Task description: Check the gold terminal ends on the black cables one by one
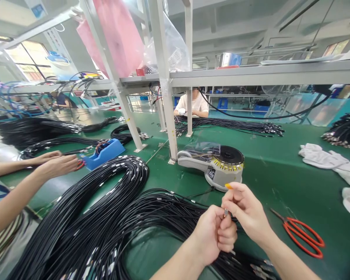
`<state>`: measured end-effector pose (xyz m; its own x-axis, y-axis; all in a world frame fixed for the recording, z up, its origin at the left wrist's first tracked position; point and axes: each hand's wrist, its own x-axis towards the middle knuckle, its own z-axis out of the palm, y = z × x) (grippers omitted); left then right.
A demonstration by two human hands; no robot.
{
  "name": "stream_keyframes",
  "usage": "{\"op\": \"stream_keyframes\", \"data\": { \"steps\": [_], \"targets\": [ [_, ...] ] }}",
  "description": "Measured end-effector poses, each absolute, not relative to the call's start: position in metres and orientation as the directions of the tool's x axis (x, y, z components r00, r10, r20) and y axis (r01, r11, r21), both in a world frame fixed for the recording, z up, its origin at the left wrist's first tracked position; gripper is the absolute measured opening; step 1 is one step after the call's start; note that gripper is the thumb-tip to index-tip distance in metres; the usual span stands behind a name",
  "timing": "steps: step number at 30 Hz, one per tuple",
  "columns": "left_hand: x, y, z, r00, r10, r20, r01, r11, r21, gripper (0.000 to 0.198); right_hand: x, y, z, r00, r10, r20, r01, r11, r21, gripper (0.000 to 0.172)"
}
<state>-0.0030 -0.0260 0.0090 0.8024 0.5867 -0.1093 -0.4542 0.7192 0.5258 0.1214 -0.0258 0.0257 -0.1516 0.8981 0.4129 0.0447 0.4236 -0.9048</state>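
Note:
My left hand (214,232) is closed in a fist around the end of a black cable (226,212), whose small metal tip pokes up between my hands. My right hand (244,208) pinches a small piece of yellow tape (228,186) on its fingertip, right above that cable end. Both hands hover over a large pile of black cables (105,217) on the green table. Just beyond my hands sits a grey round tape dispenser (214,163) with yellow tape strips along its edge.
Red-handled scissors (303,232) lie to the right of my hands. White cloth gloves (332,163) sit at the far right. A co-worker's hands (56,163) at the left reach by a blue tape dispenser (105,151). Another person (192,105) sits across the table. White frame posts (166,89) stand mid-table.

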Motion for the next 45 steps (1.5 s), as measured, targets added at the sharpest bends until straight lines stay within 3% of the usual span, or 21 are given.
{"op": "stream_keyframes", "data": {
  "steps": [7, 12, 15, 18, 22, 27, 34, 45],
  "targets": [
    [-0.001, -0.026, 0.007, 0.766, 0.63, -0.13, -0.472, 0.688, 0.551, 0.021, 0.119, -0.023, 0.023, -0.112, 0.906, 0.408, 0.02, 0.413, -0.911, 0.029],
    [0.008, -0.032, 0.003, 0.424, 0.899, -0.108, -0.43, 0.305, 0.85, 0.012, 0.12, -0.019, 0.028, -0.091, 0.945, 0.315, -0.087, 0.308, -0.948, 0.029],
    [0.008, -0.032, 0.004, 0.308, 0.951, -0.01, -0.339, 0.12, 0.933, 0.014, 0.129, -0.016, 0.033, -0.088, 0.947, 0.308, -0.072, 0.302, -0.95, 0.027],
    [0.002, -0.028, 0.008, 0.247, 0.969, 0.0, -0.375, 0.095, 0.922, 0.015, 0.135, -0.015, 0.036, -0.057, 0.94, 0.336, 0.053, 0.339, -0.939, 0.011],
    [-0.004, -0.024, 0.014, 0.214, 0.977, 0.014, -0.432, 0.082, 0.898, 0.014, 0.129, -0.018, 0.035, -0.106, 0.951, 0.289, 0.176, 0.304, -0.936, 0.022],
    [-0.002, -0.025, 0.015, 0.226, 0.974, 0.033, -0.421, 0.067, 0.905, 0.014, 0.119, -0.021, 0.031, -0.206, 0.961, 0.184, 0.122, 0.211, -0.97, 0.027],
    [-0.001, -0.027, 0.013, 0.212, 0.976, 0.047, -0.373, 0.036, 0.927, 0.015, 0.119, -0.02, 0.029, -0.148, 0.969, 0.199, 0.146, 0.22, -0.964, 0.026],
    [-0.002, -0.029, 0.014, 0.208, 0.976, 0.062, -0.336, 0.011, 0.942, 0.014, 0.112, -0.025, 0.033, -0.114, 0.978, 0.174, 0.005, 0.176, -0.984, 0.026]
  ]
}}
